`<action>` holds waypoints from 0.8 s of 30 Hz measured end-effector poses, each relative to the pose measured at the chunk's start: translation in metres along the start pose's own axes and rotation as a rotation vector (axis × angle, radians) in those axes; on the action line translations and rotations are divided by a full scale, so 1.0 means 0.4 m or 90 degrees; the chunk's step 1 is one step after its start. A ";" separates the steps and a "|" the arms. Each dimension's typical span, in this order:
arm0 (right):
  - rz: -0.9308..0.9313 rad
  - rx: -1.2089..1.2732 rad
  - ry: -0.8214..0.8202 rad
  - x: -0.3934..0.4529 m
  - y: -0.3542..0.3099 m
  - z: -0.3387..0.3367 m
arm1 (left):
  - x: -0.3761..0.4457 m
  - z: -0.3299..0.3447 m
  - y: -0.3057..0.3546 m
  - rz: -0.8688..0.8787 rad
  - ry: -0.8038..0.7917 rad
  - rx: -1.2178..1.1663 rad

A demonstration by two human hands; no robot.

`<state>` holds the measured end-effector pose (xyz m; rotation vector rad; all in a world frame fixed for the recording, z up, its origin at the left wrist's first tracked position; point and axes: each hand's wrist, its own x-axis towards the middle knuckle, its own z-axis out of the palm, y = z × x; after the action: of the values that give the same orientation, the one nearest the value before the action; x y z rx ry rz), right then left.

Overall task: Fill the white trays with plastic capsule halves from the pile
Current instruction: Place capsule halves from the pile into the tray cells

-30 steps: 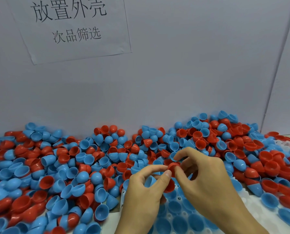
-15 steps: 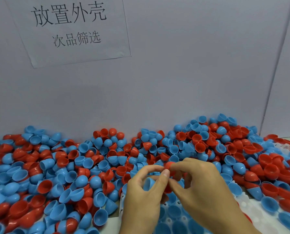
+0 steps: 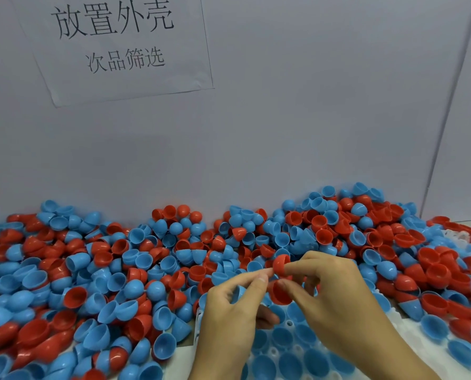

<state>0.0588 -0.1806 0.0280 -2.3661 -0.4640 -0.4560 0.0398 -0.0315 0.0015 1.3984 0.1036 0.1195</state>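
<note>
A deep pile of blue and red capsule halves [image 3: 135, 272] covers the table up to the wall. Over the near edge of the pile, both hands meet at fingertip level. My right hand [image 3: 338, 294] pinches a small red capsule half [image 3: 281, 263] between forefinger and thumb. A second red half [image 3: 279, 294] sits just below it against the right fingers. My left hand [image 3: 234, 314] has its fingers curled, and its thumb and forefinger pinch the left edge of the upper red half. Below the hands lies the white tray [image 3: 404, 333], with blue halves [image 3: 291, 360] seated open side up in its sockets.
A grey wall panel stands right behind the pile, with a paper sign [image 3: 119, 45] taped at upper left. More loose halves lie over the tray's right side [image 3: 434, 300]. A second white tray edge [image 3: 459, 237] shows at far right among the halves.
The hands have stayed over the tray's far edge. The red piece between the fingertips now shows as two red halves, one raised at the right fingertips and one lower.
</note>
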 end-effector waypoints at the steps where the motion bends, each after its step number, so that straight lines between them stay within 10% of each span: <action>1: -0.002 0.001 -0.003 0.000 0.000 0.000 | 0.000 -0.001 0.001 0.001 0.002 0.005; 24: 0.354 -0.231 -0.345 -0.038 0.181 -0.252 | 0.014 -0.024 -0.008 -0.027 0.033 -0.014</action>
<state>0.0574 -0.3032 0.0532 -2.8165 0.0718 0.4006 0.0442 -0.0220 -0.0032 1.3705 0.1736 0.1211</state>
